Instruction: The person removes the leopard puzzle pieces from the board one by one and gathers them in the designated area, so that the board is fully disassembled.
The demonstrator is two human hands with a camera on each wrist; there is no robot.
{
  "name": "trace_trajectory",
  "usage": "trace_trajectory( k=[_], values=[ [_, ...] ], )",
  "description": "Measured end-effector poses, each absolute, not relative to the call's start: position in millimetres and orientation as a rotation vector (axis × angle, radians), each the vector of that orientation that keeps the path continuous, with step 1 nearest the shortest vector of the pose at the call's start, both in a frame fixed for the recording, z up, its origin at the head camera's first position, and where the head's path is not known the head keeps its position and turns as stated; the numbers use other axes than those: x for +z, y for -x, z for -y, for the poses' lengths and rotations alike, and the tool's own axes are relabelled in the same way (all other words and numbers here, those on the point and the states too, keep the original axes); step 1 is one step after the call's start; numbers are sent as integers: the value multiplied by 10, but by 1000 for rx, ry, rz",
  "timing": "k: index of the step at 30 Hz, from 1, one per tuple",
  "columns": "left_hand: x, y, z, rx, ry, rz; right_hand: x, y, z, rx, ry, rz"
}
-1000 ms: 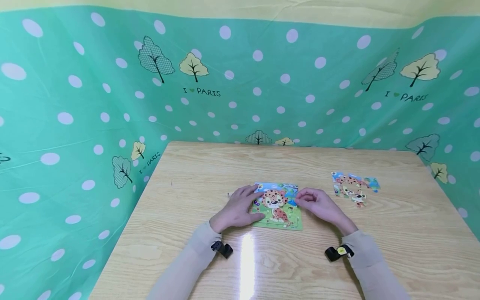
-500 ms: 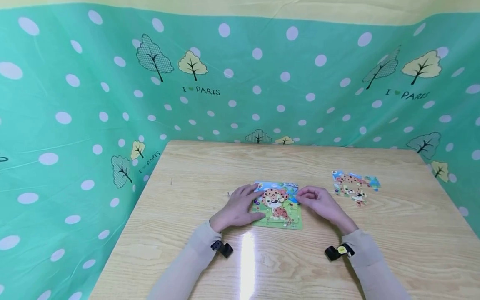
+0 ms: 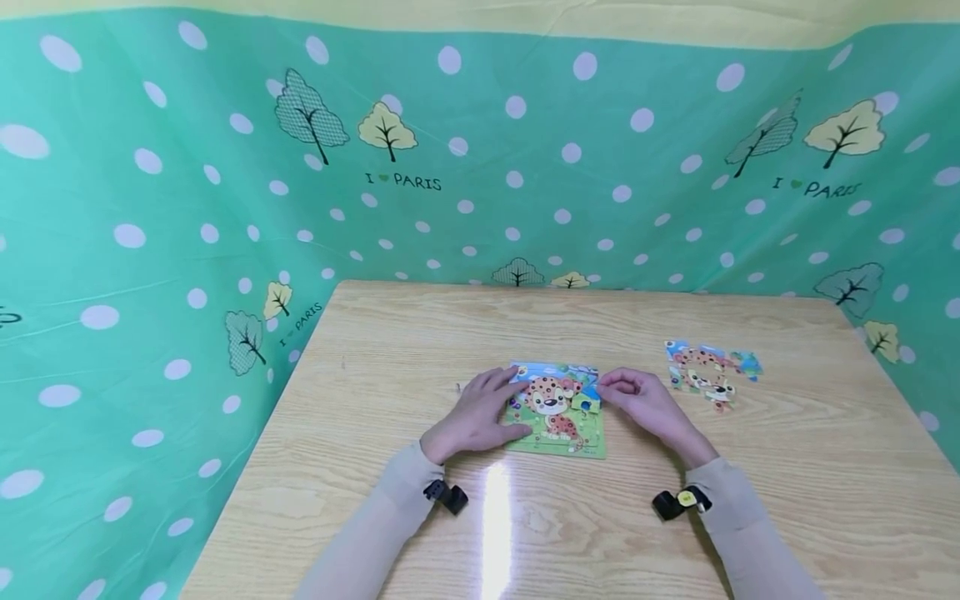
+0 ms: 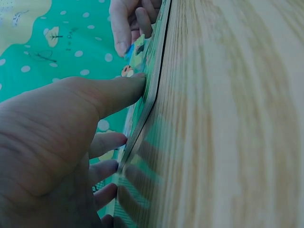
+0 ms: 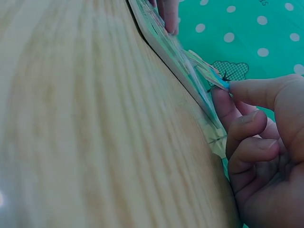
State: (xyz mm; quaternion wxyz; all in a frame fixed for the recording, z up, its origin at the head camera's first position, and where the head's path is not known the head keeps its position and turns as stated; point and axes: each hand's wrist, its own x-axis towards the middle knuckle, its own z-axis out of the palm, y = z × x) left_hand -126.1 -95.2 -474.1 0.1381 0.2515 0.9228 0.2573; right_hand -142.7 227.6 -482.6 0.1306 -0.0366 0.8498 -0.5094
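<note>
A jigsaw puzzle board (image 3: pixel 558 451) with a spotted leopard cub picture lies flat on the table in the head view. My left hand (image 3: pixel 474 417) rests on its left side, thumb and fingers spread and nearly straight; the left wrist view shows the thumb (image 4: pixel 118 92) touching the board's face. At the board's right edge, my right hand (image 3: pixel 643 403) pinches a puzzle piece (image 5: pixel 209 72) between thumb and forefinger. That piece tilts up from the board's surface in the right wrist view. Its far end is near the board; whether it touches is unclear.
A second group of puzzle pieces (image 3: pixel 697 367), with a similar leopard picture, lies to the right on the wooden table (image 3: pixel 390 350). A green dotted curtain (image 3: pixel 525 179) hangs behind and at the sides. Each wrist wears a black strapped camera.
The right hand has shifted slightly up and to the right, and the pinched piece looks more tilted at the board's right side. The left hand has stayed in place.
</note>
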Motion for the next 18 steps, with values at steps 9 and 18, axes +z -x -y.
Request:
trace_trajectory(
  k=[9, 18],
  values=[
    [-4714, 1286, 943, 724, -750, -2674, -4790, 1428, -2359, -1524, 44, -2437],
    [-4720, 1276, 960, 747, -748, -2655, -4687, 1407, -2585, -1563, -40, -2444]
  ],
)
